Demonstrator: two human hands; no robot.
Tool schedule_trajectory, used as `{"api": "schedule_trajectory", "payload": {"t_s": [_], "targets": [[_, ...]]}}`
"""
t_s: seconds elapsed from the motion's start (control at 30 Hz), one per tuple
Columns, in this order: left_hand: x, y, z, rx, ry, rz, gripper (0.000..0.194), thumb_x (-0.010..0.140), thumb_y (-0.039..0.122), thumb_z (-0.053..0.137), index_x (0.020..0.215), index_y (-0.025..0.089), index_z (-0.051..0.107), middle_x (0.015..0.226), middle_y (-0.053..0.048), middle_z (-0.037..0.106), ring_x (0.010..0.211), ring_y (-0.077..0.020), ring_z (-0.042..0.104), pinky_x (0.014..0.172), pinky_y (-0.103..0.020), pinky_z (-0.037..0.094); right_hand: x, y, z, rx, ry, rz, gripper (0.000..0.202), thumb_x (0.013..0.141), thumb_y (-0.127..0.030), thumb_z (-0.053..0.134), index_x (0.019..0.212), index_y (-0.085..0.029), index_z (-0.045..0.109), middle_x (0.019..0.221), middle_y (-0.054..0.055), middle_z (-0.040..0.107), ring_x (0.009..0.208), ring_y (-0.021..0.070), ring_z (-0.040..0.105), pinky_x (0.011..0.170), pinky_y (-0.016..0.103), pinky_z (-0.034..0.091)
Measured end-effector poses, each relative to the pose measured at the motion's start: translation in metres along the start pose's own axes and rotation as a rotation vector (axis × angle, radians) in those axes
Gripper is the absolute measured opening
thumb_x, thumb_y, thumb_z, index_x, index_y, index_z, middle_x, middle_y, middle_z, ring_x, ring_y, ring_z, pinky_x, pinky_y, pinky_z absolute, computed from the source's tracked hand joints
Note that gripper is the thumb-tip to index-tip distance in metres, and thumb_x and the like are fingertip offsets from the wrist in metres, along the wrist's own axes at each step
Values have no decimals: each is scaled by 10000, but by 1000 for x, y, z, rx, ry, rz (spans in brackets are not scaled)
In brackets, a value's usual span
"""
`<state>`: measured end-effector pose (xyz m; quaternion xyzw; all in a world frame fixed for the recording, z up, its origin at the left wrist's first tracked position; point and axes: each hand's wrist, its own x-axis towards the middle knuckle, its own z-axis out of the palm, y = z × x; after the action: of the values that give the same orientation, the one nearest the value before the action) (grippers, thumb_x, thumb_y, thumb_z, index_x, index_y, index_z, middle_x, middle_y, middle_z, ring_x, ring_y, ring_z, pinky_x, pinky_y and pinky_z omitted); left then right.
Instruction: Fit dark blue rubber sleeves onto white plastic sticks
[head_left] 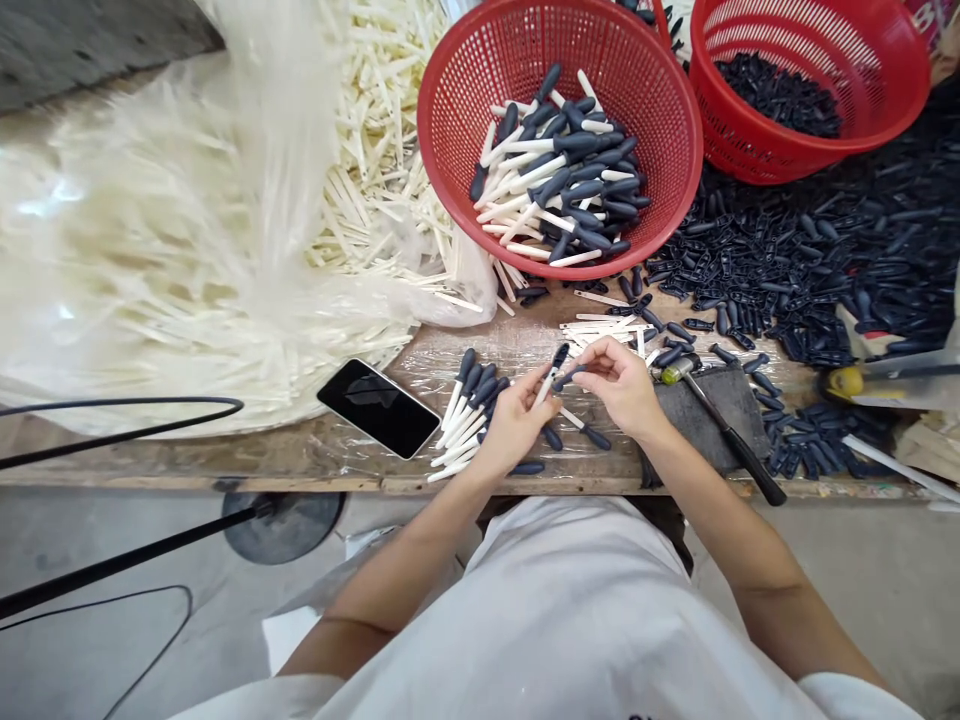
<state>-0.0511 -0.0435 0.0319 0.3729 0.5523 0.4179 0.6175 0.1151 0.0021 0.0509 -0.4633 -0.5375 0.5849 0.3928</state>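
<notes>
My left hand (517, 420) holds a white stick with a dark cap (553, 366) on its far end, tilted up and away. My right hand (622, 385) pinches a second dark cap (571, 376) right beside it, fingertips of both hands almost touching. Just left of my hands lies a small row of capped white sticks (465, 405) on the wooden bench (337, 450). Beyond my hands, a few bare white sticks (604, 328) lie flat on the bench. Loose dark caps (817, 270) cover the bench to the right.
A red basket (450, 130) of finished capped sticks stands behind my hands; a second red basket (892, 110) holds dark caps. A clear bag of white sticks (187, 230) fills the left. A phone (379, 408) lies face up. A hammer (724, 425) rests on grey cloth.
</notes>
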Motion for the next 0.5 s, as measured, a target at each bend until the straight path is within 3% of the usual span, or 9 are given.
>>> {"api": "schedule_trajectory", "payload": {"t_s": [0.1, 0.2, 0.3, 0.5], "targets": [[-2, -3, 16, 233, -8, 161, 402, 830, 315, 662, 1196, 148, 671, 865, -27, 698, 748, -152, 612, 699, -267, 487, -17, 0, -5, 55, 128, 2, 206, 732, -288, 720, 840, -217, 559, 826, -7, 661, 796, 149, 647, 802, 306, 525], [-5, -4, 27, 454, -27, 328, 281, 903, 299, 598, 1144, 189, 691, 1018, -54, 736, 905, -190, 662, 840, -301, 507, -32, 2, -11, -14, 255, -44, 179, 741, -286, 719, 832, -223, 577, 869, 11, 638, 832, 160, 626, 792, 309, 529], [-7, -4, 30, 597, -101, 435, 252, 945, 309, 553, 1129, 195, 683, 998, -61, 747, 885, -183, 683, 832, -291, 521, -44, 3, -21, -115, 332, -94, 179, 737, -297, 734, 832, -227, 600, 932, 27, 605, 851, 167, 596, 751, 302, 535], [-10, -6, 32, 686, -275, 639, 262, 975, 321, 517, 1135, 163, 652, 1007, -103, 744, 881, -190, 708, 776, -282, 538, -65, -2, -46, -90, 99, 57, 213, 786, -294, 714, 984, -220, 680, 897, 17, 690, 791, 153, 645, 745, 294, 551]]}}
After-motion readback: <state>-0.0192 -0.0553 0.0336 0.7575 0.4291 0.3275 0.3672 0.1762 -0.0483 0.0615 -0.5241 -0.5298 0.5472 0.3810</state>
